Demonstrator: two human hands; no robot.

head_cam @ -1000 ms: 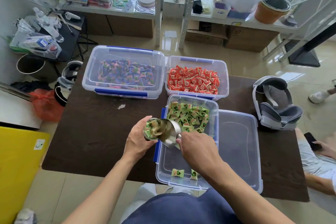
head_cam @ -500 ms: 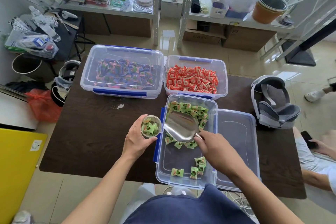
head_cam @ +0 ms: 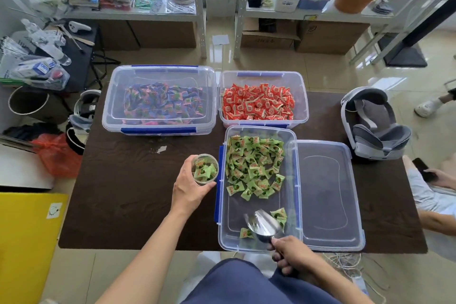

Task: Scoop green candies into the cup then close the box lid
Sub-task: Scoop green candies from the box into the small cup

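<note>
A clear plastic box [head_cam: 256, 242] with blue latches stands open at the table's near edge, with green candies [head_cam: 254, 163] piled in its far half. Its lid [head_cam: 325, 195] lies flat on the table to the right of it. My left hand [head_cam: 190, 187] holds a small clear cup [head_cam: 205, 172], which has green candies in it, just left of the box. My right hand [head_cam: 291, 253] grips the handle of a metal scoop [head_cam: 262, 224]. The scoop rests low in the box's near end among a few loose candies.
Behind the open box stand a lidded box of blue-purple candies [head_cam: 160, 101] and an open box of red candies [head_cam: 261, 103]. A grey headset [head_cam: 375, 126] lies at the table's right. Another person's arm with a phone [head_cam: 429, 175] is at the right edge.
The scoop left the cup, swung over the green candies and dropped to the box's near end with my right hand. The cup came down upright beside the box.
</note>
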